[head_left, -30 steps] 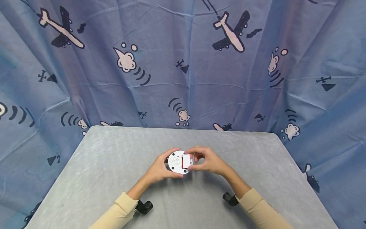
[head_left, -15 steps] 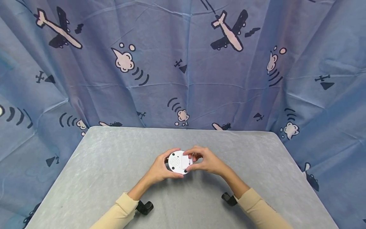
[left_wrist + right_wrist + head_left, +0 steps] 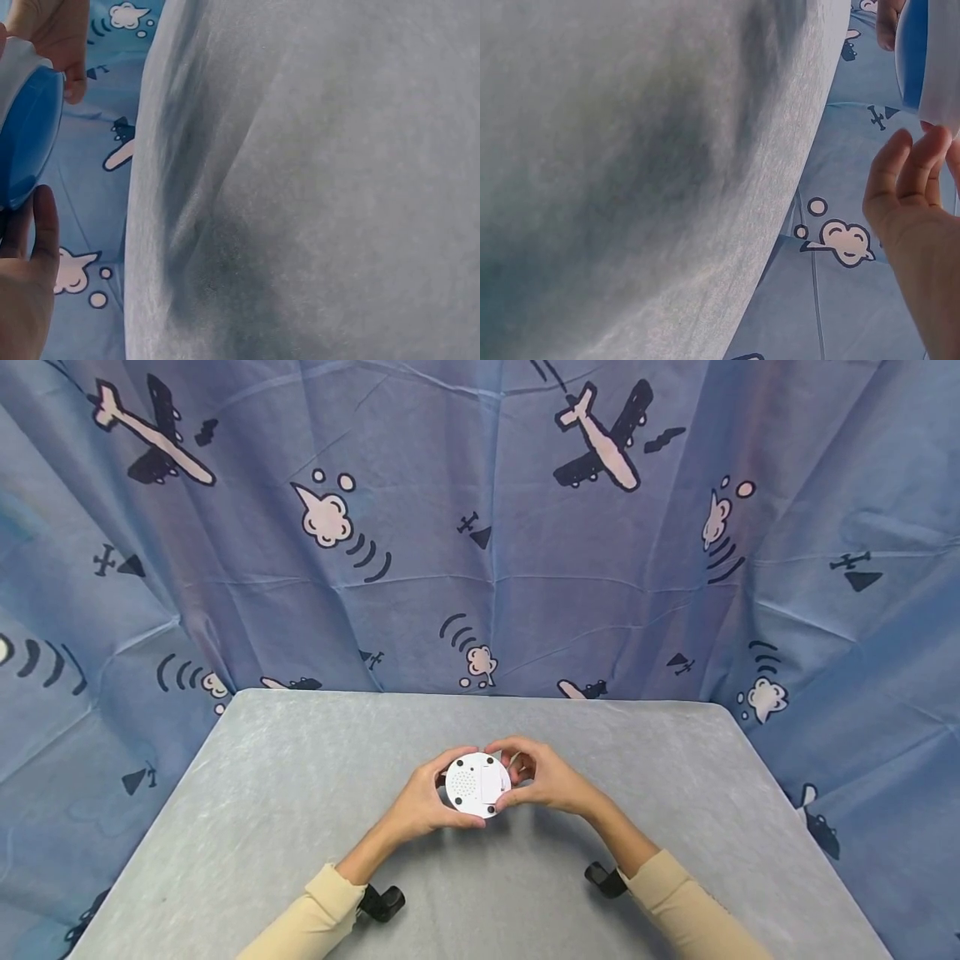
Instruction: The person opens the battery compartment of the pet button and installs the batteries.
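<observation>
A round white device (image 3: 465, 781) is held up above the table with its back toward the head view. Small speaker holes, dark round feet and a rectangular battery cover (image 3: 492, 783), seated in the back, show there. Its other side is a blue dome (image 3: 34, 135) in the left wrist view. My left hand (image 3: 426, 797) grips the left rim, thumb below and fingers above. The right hand (image 3: 543, 779) holds the right rim between thumb and index finger, its other fingers curled behind. In the right wrist view, fingertips (image 3: 934, 142) touch the device's white edge.
A grey cloth-covered table (image 3: 315, 752) lies under the hands. Behind it hangs a blue curtain (image 3: 420, 560) printed with planes and clouds. Black wrist-worn cameras (image 3: 382, 903) sit below both forearms.
The battery cover has slid left into the back, and the red strip seen beside it is now hidden. My right fingers have shifted from the cover to the device's rim.
</observation>
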A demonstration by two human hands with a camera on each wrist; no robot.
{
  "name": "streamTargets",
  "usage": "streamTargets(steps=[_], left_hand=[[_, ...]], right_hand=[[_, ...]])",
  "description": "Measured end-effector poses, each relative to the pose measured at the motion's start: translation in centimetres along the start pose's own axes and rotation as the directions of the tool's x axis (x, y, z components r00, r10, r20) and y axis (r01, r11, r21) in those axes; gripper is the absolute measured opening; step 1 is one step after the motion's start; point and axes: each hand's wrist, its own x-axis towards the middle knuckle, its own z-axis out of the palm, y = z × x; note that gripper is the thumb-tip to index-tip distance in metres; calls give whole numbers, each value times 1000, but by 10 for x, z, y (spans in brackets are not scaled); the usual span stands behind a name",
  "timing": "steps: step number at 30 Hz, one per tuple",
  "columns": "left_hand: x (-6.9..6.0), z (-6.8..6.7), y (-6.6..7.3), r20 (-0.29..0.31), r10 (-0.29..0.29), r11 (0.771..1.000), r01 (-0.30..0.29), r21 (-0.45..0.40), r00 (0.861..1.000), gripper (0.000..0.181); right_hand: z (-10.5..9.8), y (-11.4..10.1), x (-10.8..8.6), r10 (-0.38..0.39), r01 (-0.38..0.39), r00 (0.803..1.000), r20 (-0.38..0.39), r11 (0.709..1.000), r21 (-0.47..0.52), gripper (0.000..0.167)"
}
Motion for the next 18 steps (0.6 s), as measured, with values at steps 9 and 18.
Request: streamTargets(steps=[9, 18], left_hand=[[1, 2, -1, 8, 24, 1000, -24, -9, 1000, 92], [1, 4, -1, 9, -4, 1000, 4, -17, 1000, 94]], right_hand=[[-9, 2, -6, 7, -11, 999, 35, 992, 127, 65], [-7, 5, -12, -56, 55, 998, 5, 991, 125, 41]])
